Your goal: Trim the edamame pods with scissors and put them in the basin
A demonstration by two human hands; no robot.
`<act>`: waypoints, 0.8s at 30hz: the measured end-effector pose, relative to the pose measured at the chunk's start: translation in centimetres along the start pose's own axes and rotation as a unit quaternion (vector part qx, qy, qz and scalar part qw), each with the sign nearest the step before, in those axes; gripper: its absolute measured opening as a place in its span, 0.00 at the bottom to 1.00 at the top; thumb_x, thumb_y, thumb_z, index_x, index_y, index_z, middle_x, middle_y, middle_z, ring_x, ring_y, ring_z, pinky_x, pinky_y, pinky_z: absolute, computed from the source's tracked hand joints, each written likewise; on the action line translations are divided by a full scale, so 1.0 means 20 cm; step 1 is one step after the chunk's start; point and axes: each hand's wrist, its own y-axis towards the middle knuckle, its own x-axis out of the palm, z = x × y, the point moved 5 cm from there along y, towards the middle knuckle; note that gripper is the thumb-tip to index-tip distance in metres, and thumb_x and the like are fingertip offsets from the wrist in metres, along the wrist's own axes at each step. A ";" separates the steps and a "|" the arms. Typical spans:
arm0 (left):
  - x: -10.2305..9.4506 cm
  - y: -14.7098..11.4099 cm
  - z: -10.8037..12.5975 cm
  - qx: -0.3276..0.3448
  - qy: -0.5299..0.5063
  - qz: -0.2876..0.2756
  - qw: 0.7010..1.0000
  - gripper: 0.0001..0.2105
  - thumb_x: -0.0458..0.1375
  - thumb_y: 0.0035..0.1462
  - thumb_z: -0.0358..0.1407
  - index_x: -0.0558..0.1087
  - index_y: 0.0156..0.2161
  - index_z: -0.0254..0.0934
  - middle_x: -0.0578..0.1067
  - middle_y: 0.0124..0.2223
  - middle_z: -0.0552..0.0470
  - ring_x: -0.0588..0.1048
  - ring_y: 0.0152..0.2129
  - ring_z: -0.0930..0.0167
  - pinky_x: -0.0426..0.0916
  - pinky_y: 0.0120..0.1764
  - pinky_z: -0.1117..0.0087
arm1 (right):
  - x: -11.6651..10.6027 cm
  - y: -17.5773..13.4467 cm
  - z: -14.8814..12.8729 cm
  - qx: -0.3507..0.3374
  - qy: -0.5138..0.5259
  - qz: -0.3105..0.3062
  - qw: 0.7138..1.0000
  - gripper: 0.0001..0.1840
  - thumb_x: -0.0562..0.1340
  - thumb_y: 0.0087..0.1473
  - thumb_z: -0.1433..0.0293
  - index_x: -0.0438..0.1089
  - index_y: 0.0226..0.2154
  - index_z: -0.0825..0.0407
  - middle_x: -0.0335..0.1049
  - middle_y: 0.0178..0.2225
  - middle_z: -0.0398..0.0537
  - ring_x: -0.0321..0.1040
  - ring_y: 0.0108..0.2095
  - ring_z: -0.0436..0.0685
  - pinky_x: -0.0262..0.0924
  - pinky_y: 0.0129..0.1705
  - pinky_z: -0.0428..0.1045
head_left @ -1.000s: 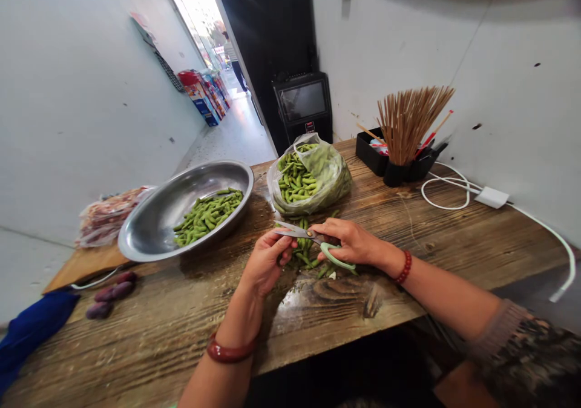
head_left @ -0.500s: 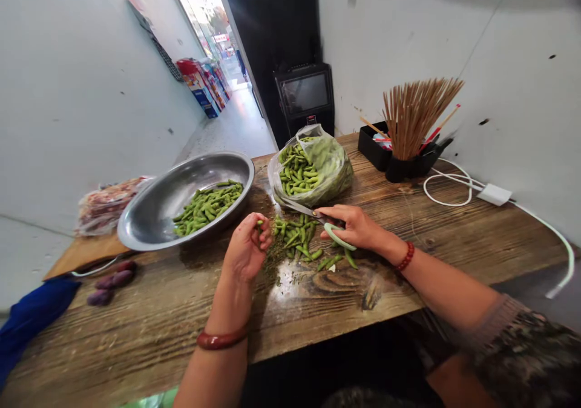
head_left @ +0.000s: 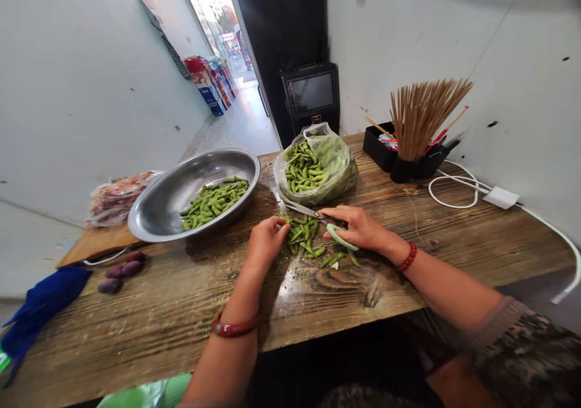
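My right hand [head_left: 356,225] is wrapped round a pair of scissors [head_left: 336,235] with pale green handles, its blades pointing left over the table. My left hand [head_left: 267,238] is beside a small pile of edamame pods [head_left: 303,231], thumb and fingers pinched together at its left edge. What lies between those fingertips is hidden. Behind the scissors, an open plastic bag [head_left: 342,169] bulges with more green pods. To the left stands a wide steel basin [head_left: 157,205] with a heap of pods [head_left: 213,202] in it.
A black holder [head_left: 403,171] with many thin wooden sticks [head_left: 420,117] stands at the back right, near a white cable [head_left: 454,201]. On the left are reddish-purple tubers [head_left: 122,270], a blue cloth [head_left: 54,296] and a bagged item [head_left: 115,199] on a wooden board [head_left: 97,243].
My left hand, which showed a green pod in its fingers, has turned over and moved right to the loose pods. My right hand keeps the scissors in nearly the same place.
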 end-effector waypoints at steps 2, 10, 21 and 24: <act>0.02 0.00 0.00 0.007 0.056 -0.017 0.998 0.06 0.60 0.51 0.37 0.77 0.32 0.37 0.76 0.28 0.48 0.71 0.25 0.68 0.59 0.29 0.70 | 0.00 0.00 0.00 -0.005 0.001 -0.007 1.000 0.27 0.67 0.51 0.63 0.69 0.52 0.55 0.74 0.40 0.53 0.70 0.34 0.54 0.65 0.40 0.49; -0.02 -0.01 0.05 -0.024 -0.211 -0.002 0.977 0.05 0.63 0.46 0.34 0.72 0.27 0.35 0.65 0.21 0.58 0.62 0.19 0.75 0.55 0.25 0.74 | 0.02 0.00 0.02 -0.007 0.027 0.006 1.000 0.26 0.68 0.50 0.63 0.69 0.51 0.52 0.74 0.43 0.52 0.71 0.38 0.55 0.65 0.43 0.49; 0.01 -0.09 0.15 -0.095 -0.480 -0.096 0.867 0.17 0.68 0.43 0.41 0.74 0.37 0.33 0.66 0.22 0.59 0.54 0.14 0.82 0.46 0.17 0.78 | 0.04 -0.01 -0.03 -0.014 -0.003 -0.052 0.999 0.33 0.69 0.47 0.61 0.65 0.54 0.52 0.69 0.41 0.50 0.66 0.37 0.54 0.63 0.40 0.49; 0.03 -0.10 0.15 -0.094 -0.469 -0.100 0.872 0.17 0.67 0.44 0.42 0.76 0.37 0.33 0.64 0.20 0.60 0.54 0.13 0.82 0.45 0.17 0.77 | 0.05 -0.02 -0.03 -0.021 -0.005 -0.056 0.998 0.34 0.69 0.47 0.60 0.64 0.55 0.52 0.69 0.41 0.51 0.66 0.38 0.55 0.63 0.41 0.49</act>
